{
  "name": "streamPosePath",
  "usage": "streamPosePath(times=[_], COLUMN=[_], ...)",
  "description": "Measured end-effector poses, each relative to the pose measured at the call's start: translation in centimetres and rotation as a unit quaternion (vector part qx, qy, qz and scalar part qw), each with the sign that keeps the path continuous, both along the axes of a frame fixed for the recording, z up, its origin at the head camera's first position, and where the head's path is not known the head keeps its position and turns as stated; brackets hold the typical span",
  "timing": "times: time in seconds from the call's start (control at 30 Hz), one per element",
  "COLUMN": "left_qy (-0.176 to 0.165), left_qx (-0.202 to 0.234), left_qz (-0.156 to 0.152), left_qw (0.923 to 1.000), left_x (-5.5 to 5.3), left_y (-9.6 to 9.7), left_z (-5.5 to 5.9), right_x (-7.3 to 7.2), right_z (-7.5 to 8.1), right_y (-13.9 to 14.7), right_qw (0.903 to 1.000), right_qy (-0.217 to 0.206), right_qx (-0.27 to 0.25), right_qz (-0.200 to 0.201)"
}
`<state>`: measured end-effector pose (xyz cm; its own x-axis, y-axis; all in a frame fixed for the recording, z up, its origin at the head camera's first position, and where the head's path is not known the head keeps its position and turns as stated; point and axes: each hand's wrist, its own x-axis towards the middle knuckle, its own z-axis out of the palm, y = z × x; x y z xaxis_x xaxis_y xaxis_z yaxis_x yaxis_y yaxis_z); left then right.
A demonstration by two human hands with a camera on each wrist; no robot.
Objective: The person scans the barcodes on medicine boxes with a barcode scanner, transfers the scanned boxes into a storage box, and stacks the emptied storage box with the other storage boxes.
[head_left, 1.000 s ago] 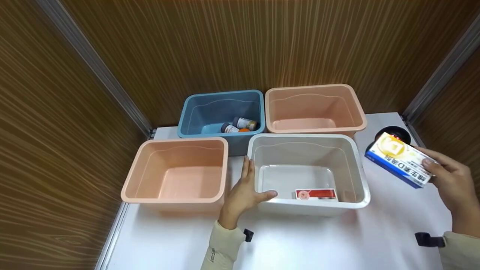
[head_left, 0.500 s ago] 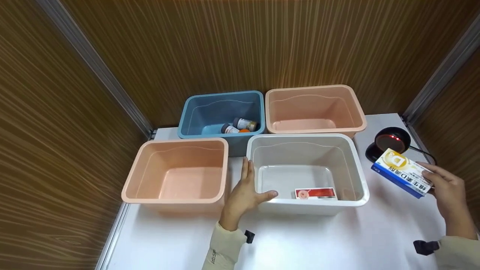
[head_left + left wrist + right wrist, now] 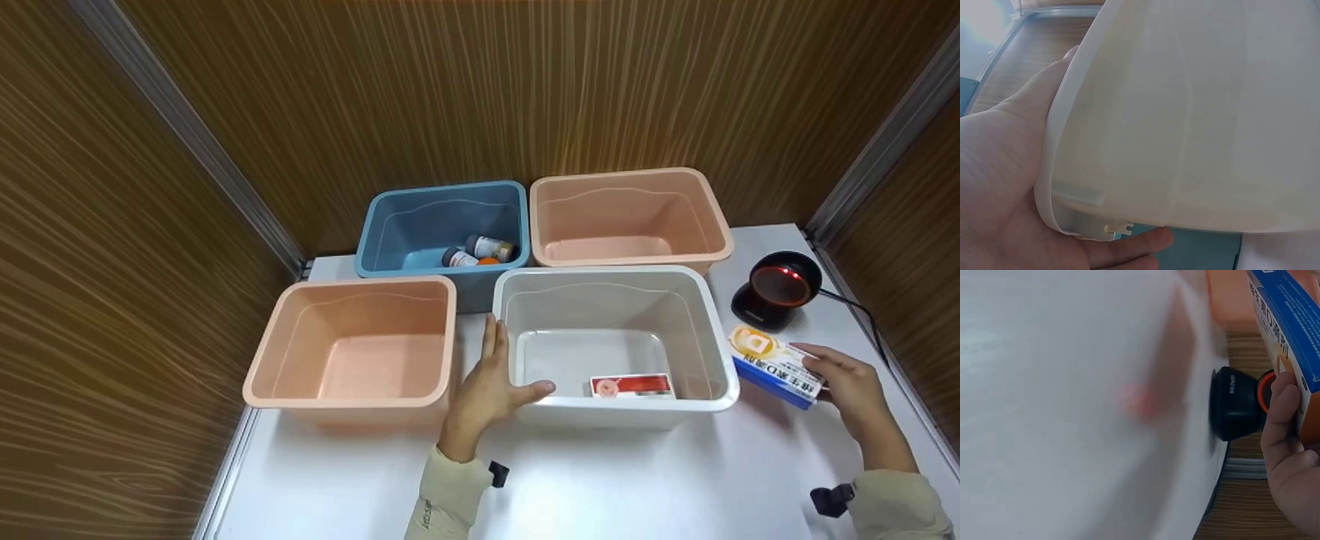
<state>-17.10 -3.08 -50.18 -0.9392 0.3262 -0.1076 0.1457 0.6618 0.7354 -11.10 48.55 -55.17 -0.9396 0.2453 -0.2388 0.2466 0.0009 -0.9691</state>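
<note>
Between thumb and fingers, my right hand point(image 3: 855, 390) holds a vitamin D drops box point(image 3: 772, 366), white and blue with a yellow-orange end. It is held above the table, right of the white bin point(image 3: 615, 405) and just in front of a black scanner point(image 3: 784, 289) with red lights. In the right wrist view the box point(image 3: 1292, 329) is at the upper right, beside the scanner point(image 3: 1235, 405). My left hand point(image 3: 480, 397) rests against the white bin's front left corner, fingers straight, thumb at the rim. A red and white box point(image 3: 634, 386) lies inside that bin.
Behind stand a blue bin point(image 3: 442, 191) with several bottles point(image 3: 491, 247) in it and a peach bin point(image 3: 630, 180). Another peach bin point(image 3: 349, 401) is at the left. A cable point(image 3: 855, 306) runs from the scanner. Wood-grain walls point(image 3: 480, 90) surround the white table point(image 3: 360, 480).
My right hand has brought the vitamin box leftward and down towards the front, uncovering the scanner. The left hand stays at the white bin's corner.
</note>
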Motion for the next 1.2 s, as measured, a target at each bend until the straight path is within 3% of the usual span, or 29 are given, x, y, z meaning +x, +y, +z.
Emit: streamPosePath(times=[0.17,0.37,0.5,0.67,1.0,1.1,1.2], left_qy=[-0.003,-0.006,-0.005,-0.001,-0.004,-0.004,-0.003], left_qx=[-0.004,-0.004,0.003,0.004,0.008,0.007,0.007], left_qz=[0.001,0.002,0.001,0.0,0.004,0.005,0.007], left_qw=[1.0,1.0,1.0,1.0,1.0,1.0,0.9999], left_x=[0.0,0.0,0.0,0.1,0.2,0.2,0.2], left_y=[0.0,0.0,-0.1,-0.1,0.1,0.1,0.1], left_z=[0.1,0.1,0.1,0.0,0.2,0.2,0.2], right_x=[-0.8,-1.3,-1.8,-3.3,-8.6,-10.8,-12.8], right_z=[2.4,6.1,8.2,10.6,15.6,16.6,17.1], right_y=[0.0,-0.8,-1.9,-3.7,-7.0,-8.3,-9.7], right_qw=[0.9979,0.9864,0.9784,0.9781,0.9846,0.9741,0.9487], right_qy=[0.039,0.104,0.167,0.205,0.136,0.123,0.135], right_qx=[-0.049,-0.121,-0.121,-0.035,0.109,0.189,0.285], right_qz=[-0.01,-0.038,-0.017,0.001,0.013,0.016,0.017])
